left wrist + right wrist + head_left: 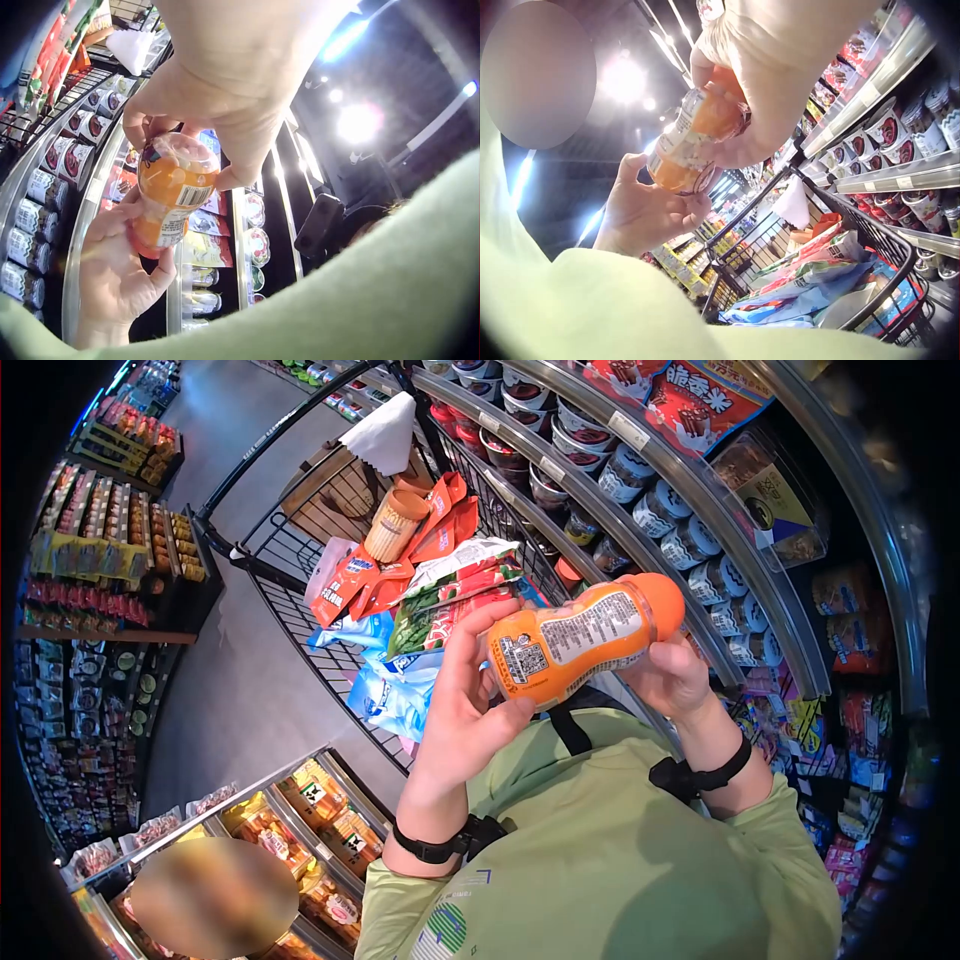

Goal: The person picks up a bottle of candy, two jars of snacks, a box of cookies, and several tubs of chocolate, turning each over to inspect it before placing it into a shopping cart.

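An orange plastic bottle [580,640] with a rounded orange cap [662,605] lies tilted between both hands in front of the chest. Its printed label, with a square code and lines of small text, faces up in the head view. My left hand [465,705] grips the base end, thumb on the near side and fingers behind. Around the cap end, my right hand [677,672] holds the bottle with its thumb and fingers. The left wrist view shows the bottle's clear bottom and a barcode [194,196] between the left fingers and thumb.
A black wire shopping cart [275,575] stands ahead, holding blue bags [390,695], red packets [350,588] and an orange-lidded jar [397,525]. On the right rises a shelf with several cups [660,510]. Packaged food fills a low case [330,815] at lower left.
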Action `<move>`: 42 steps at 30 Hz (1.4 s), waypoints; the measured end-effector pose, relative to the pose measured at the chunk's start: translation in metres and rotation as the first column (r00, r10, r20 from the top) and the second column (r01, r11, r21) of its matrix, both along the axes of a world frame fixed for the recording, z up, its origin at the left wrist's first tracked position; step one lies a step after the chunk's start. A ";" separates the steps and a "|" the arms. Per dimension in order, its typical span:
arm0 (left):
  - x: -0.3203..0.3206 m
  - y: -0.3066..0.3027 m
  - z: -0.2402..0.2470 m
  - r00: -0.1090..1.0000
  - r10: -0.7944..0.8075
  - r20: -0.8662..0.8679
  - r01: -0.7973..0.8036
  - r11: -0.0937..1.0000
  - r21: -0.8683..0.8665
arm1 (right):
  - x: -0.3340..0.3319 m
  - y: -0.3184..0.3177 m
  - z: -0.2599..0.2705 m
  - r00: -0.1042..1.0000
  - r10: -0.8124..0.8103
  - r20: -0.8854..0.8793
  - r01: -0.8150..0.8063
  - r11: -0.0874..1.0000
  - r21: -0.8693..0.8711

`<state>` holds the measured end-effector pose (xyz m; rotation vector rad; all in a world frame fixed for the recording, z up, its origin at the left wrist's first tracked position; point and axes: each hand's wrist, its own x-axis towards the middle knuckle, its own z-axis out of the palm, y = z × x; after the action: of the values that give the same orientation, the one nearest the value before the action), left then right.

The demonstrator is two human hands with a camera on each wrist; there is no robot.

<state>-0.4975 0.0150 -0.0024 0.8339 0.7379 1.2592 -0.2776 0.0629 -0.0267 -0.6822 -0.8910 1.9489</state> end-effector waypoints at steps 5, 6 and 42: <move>-0.012 -0.001 -0.001 1.000 -0.015 -0.008 0.015 1.000 -0.008 | -0.014 -0.008 0.005 0.999 -0.034 0.009 0.034 0.999 -0.029; -0.011 0.000 -0.001 1.000 -0.013 -0.007 0.013 1.000 -0.008 | -0.014 -0.008 0.005 0.998 -0.069 0.007 0.069 0.997 -0.045; -0.037 0.001 0.001 0.997 -0.055 -0.048 0.055 0.998 0.005 | -0.031 -0.019 0.009 1.000 -0.004 -0.014 0.004 1.000 0.028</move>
<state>-0.5340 0.0162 -0.0019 0.8865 0.7448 1.1966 -0.3087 0.0440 -0.0173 -0.6528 -0.9057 1.9320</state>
